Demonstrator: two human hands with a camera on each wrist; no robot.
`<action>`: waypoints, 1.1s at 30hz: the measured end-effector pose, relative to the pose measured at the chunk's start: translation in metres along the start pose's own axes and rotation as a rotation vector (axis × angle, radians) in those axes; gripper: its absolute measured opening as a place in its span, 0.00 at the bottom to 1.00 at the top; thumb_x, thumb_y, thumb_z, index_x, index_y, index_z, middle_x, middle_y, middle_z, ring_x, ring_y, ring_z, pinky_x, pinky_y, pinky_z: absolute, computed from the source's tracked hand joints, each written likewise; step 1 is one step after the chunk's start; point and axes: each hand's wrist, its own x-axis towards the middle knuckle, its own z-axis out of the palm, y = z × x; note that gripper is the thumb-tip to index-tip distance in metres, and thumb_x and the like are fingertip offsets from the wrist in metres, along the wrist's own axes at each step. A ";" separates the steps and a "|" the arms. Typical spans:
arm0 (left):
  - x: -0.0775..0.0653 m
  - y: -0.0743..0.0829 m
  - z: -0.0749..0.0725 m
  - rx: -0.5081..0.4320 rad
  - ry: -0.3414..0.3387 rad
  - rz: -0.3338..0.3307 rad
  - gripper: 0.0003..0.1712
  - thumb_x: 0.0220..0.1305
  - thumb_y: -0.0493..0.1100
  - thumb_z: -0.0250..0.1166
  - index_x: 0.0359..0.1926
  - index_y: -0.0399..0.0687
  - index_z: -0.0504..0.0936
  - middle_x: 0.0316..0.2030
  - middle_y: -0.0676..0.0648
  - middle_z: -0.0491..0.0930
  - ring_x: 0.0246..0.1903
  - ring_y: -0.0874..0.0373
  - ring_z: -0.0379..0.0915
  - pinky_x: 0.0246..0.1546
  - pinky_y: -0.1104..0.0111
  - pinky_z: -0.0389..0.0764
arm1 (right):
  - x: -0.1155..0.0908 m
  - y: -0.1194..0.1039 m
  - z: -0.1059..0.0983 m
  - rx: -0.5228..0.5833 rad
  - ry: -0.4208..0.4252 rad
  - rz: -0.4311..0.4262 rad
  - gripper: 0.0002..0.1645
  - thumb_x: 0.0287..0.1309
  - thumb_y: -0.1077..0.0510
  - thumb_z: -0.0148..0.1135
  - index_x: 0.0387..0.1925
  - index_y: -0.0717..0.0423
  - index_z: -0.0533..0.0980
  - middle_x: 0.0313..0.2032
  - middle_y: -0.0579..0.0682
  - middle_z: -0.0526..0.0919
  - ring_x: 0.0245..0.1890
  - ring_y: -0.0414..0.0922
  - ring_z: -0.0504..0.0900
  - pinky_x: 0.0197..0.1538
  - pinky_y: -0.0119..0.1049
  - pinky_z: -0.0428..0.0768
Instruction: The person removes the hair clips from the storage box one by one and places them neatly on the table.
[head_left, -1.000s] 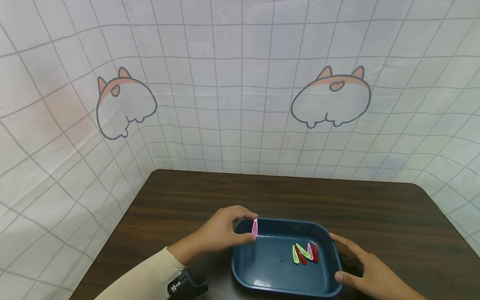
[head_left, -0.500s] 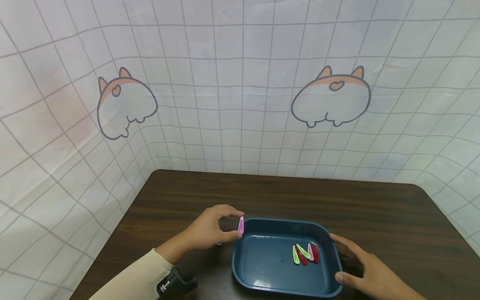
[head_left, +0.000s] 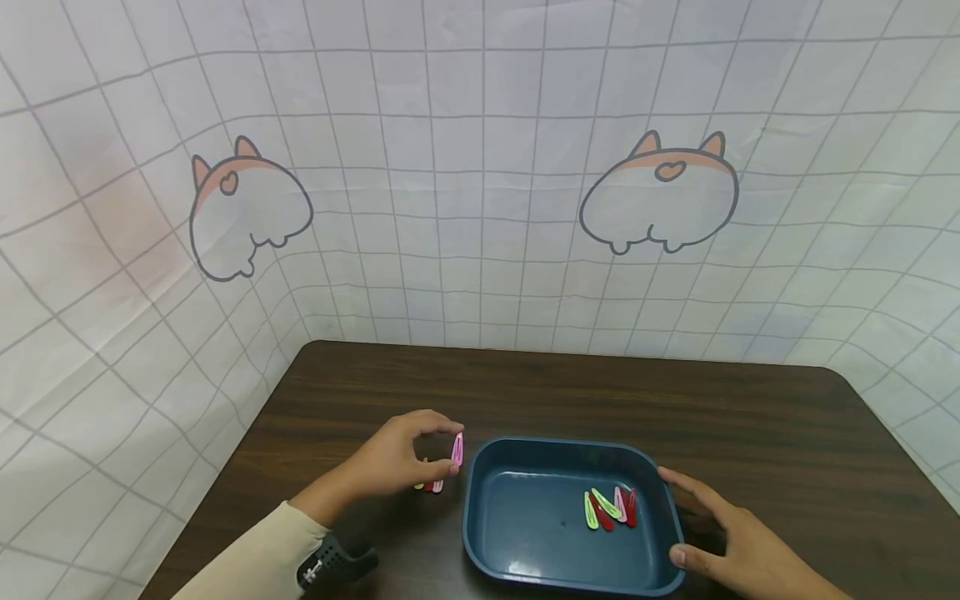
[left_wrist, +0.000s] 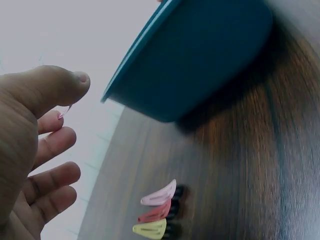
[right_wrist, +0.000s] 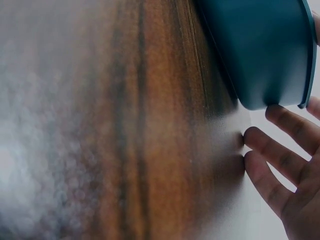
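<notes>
My left hand [head_left: 386, 458] pinches a pink snap hair clip [head_left: 457, 448] upright between thumb and index finger, left of a blue tray [head_left: 536, 529]. In the left wrist view only a sliver of that clip shows behind the thumb. On the table below this hand lie a light pink clip [left_wrist: 160, 196], a red clip [left_wrist: 155, 214] and a yellow clip [left_wrist: 151, 229], partly hidden in the head view. Inside the tray, toward its right, several green, red and pink hair clips [head_left: 592, 510] lie side by side. My right hand [head_left: 731, 537] rests against the tray's right side, fingers extended.
The dark wooden table [head_left: 375, 375] reaches back to a white grid-patterned curtain [head_left: 480, 208] with cartoon animal drawings. A dark band with a device [head_left: 333, 562] sits on the left wrist, over a cream sleeve [head_left: 255, 562].
My left hand has carried the pink hair clip leftward, from over the tray's left end to outside it. Clips on the table have come into sight. The right hand and tray stay put.
</notes>
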 end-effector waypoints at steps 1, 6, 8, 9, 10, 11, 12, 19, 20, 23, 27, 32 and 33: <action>-0.001 -0.001 -0.001 0.010 0.000 -0.002 0.28 0.59 0.50 0.77 0.60 0.48 0.83 0.54 0.53 0.82 0.55 0.51 0.77 0.58 0.48 0.76 | 0.000 0.000 0.000 0.012 -0.005 0.003 0.48 0.69 0.51 0.66 0.81 0.41 0.51 0.65 0.58 0.77 0.60 0.38 0.76 0.46 0.36 0.80; -0.002 -0.007 -0.003 0.059 0.000 0.011 0.28 0.59 0.49 0.78 0.59 0.48 0.84 0.54 0.52 0.83 0.55 0.54 0.77 0.58 0.51 0.77 | 0.000 -0.002 0.000 0.031 -0.010 0.015 0.47 0.70 0.51 0.66 0.81 0.41 0.51 0.65 0.60 0.76 0.61 0.43 0.78 0.47 0.37 0.81; -0.003 -0.009 -0.004 0.079 0.007 0.015 0.28 0.59 0.48 0.78 0.59 0.47 0.84 0.54 0.52 0.83 0.55 0.55 0.78 0.58 0.52 0.77 | 0.001 -0.003 0.000 0.022 -0.004 0.030 0.47 0.69 0.51 0.66 0.81 0.39 0.51 0.66 0.58 0.76 0.62 0.45 0.77 0.49 0.38 0.81; -0.004 -0.011 -0.005 0.085 0.011 0.014 0.28 0.59 0.48 0.78 0.59 0.47 0.84 0.54 0.52 0.83 0.55 0.55 0.78 0.58 0.52 0.77 | 0.001 -0.004 0.000 0.018 -0.001 0.038 0.47 0.69 0.51 0.66 0.80 0.37 0.52 0.66 0.57 0.76 0.63 0.45 0.77 0.49 0.39 0.80; -0.005 -0.012 -0.005 0.089 0.014 0.013 0.27 0.59 0.47 0.77 0.59 0.47 0.84 0.53 0.52 0.83 0.55 0.55 0.78 0.58 0.52 0.77 | 0.001 -0.004 0.001 0.017 -0.001 0.037 0.47 0.70 0.51 0.66 0.80 0.37 0.52 0.66 0.56 0.76 0.63 0.45 0.76 0.50 0.41 0.81; -0.005 -0.014 -0.006 0.090 0.016 0.011 0.27 0.59 0.47 0.77 0.59 0.47 0.84 0.54 0.52 0.83 0.55 0.55 0.78 0.58 0.52 0.77 | 0.001 -0.004 0.001 0.017 -0.001 0.036 0.47 0.70 0.51 0.66 0.80 0.37 0.51 0.66 0.56 0.75 0.63 0.44 0.76 0.50 0.42 0.80; -0.006 -0.016 -0.006 0.092 0.017 0.006 0.27 0.59 0.47 0.77 0.59 0.47 0.84 0.54 0.52 0.83 0.55 0.54 0.78 0.58 0.52 0.77 | 0.001 -0.005 0.001 0.016 0.000 0.034 0.47 0.70 0.52 0.66 0.80 0.36 0.51 0.66 0.55 0.76 0.63 0.42 0.75 0.50 0.41 0.80; -0.013 -0.029 -0.009 0.097 -0.007 -0.018 0.27 0.61 0.50 0.76 0.59 0.50 0.84 0.55 0.54 0.82 0.57 0.54 0.77 0.60 0.49 0.75 | 0.001 -0.003 -0.001 0.018 -0.010 0.002 0.47 0.70 0.53 0.65 0.81 0.40 0.50 0.66 0.59 0.75 0.62 0.38 0.75 0.48 0.44 0.82; -0.014 -0.031 -0.010 0.090 -0.012 -0.015 0.26 0.61 0.50 0.77 0.59 0.49 0.84 0.55 0.54 0.82 0.58 0.53 0.76 0.60 0.49 0.75 | 0.001 -0.003 0.000 0.018 -0.010 0.004 0.47 0.70 0.53 0.65 0.81 0.40 0.50 0.66 0.59 0.75 0.62 0.39 0.75 0.48 0.46 0.83; -0.016 -0.035 -0.011 0.087 -0.018 -0.012 0.26 0.60 0.50 0.77 0.58 0.49 0.84 0.56 0.55 0.82 0.59 0.53 0.76 0.61 0.49 0.74 | 0.001 -0.003 0.000 0.014 -0.007 0.010 0.47 0.70 0.52 0.65 0.81 0.40 0.51 0.66 0.58 0.75 0.62 0.41 0.76 0.48 0.48 0.83; -0.020 -0.041 -0.011 0.080 -0.013 -0.016 0.27 0.60 0.50 0.77 0.59 0.48 0.84 0.57 0.54 0.82 0.60 0.53 0.76 0.62 0.50 0.74 | 0.000 -0.004 0.000 0.013 -0.006 0.017 0.47 0.70 0.52 0.65 0.81 0.40 0.51 0.66 0.59 0.75 0.62 0.44 0.77 0.47 0.40 0.82; -0.025 -0.049 -0.011 0.065 -0.002 -0.025 0.28 0.60 0.50 0.77 0.59 0.47 0.83 0.57 0.53 0.82 0.60 0.52 0.76 0.62 0.48 0.74 | 0.000 -0.003 0.000 0.018 -0.003 0.007 0.47 0.70 0.52 0.65 0.81 0.39 0.51 0.66 0.58 0.76 0.62 0.42 0.77 0.47 0.37 0.81; -0.025 -0.050 -0.011 0.066 0.001 -0.026 0.28 0.61 0.50 0.77 0.59 0.46 0.83 0.57 0.53 0.82 0.60 0.51 0.76 0.61 0.48 0.74 | 0.000 -0.003 0.000 0.022 -0.003 0.004 0.47 0.70 0.53 0.65 0.81 0.39 0.51 0.66 0.58 0.76 0.62 0.41 0.76 0.47 0.37 0.81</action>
